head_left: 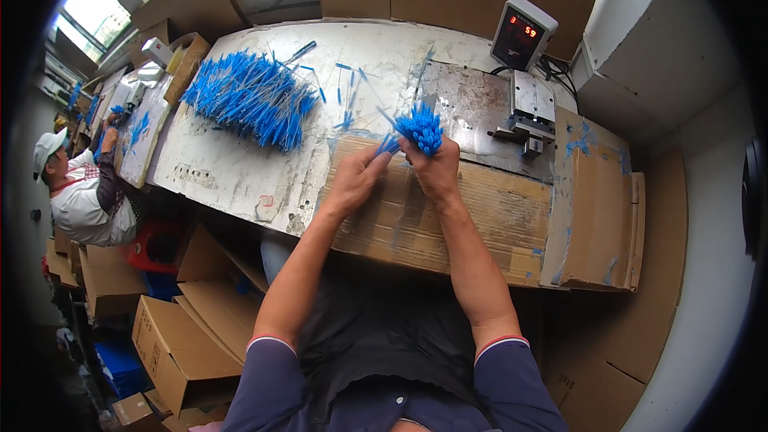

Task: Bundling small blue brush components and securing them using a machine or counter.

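My right hand (436,166) is wrapped round a thick bundle of thin blue-ended sticks (422,126), their blue ends pointing up. Close beside it, my left hand (360,176) pinches a few more blue-ended sticks (390,144). Both hands are above the near edge of the table, over a cardboard sheet (496,212). To the left lies a large pile of the same blue-ended sticks (252,100) with pale, thin shafts. A few loose sticks (349,96) are scattered between the pile and my hands.
A small metal fixture (530,116) stands at the right, below a box with a red digital display (524,32). A folded cardboard piece (600,208) covers the table's right end. Open cartons (184,344) stand at lower left. Another person (88,188) works at the far left.
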{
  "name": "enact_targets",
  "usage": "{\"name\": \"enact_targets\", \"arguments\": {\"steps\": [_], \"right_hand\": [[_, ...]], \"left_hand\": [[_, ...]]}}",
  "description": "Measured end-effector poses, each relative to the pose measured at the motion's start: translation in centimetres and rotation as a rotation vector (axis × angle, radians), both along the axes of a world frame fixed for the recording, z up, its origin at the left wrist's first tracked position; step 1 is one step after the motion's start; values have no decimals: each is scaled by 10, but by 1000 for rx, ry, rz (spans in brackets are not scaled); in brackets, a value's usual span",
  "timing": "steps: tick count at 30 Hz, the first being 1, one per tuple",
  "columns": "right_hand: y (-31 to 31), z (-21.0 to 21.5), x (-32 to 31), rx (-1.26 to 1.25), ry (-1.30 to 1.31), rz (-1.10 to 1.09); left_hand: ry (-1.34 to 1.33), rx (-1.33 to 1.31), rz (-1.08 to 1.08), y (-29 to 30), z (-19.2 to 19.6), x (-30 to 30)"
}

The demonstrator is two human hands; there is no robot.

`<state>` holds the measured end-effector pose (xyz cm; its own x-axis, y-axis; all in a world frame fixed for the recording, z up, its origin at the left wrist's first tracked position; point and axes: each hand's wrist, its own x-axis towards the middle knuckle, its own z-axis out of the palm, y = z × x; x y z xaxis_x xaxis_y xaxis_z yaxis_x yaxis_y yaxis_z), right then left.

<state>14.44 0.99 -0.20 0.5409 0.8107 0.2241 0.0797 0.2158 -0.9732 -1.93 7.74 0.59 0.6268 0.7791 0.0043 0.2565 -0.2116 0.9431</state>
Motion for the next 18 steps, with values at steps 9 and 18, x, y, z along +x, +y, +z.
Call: {"name": "enact_targets", "arguments": {"steps": [9,18], "right_hand": [[0,-5,10,126,308,-69],[1,10,10,140,581,-127]], "left_hand": [[105,21,-36,7,4,-5],[-452,-569,201,13,-9,-9]]}}
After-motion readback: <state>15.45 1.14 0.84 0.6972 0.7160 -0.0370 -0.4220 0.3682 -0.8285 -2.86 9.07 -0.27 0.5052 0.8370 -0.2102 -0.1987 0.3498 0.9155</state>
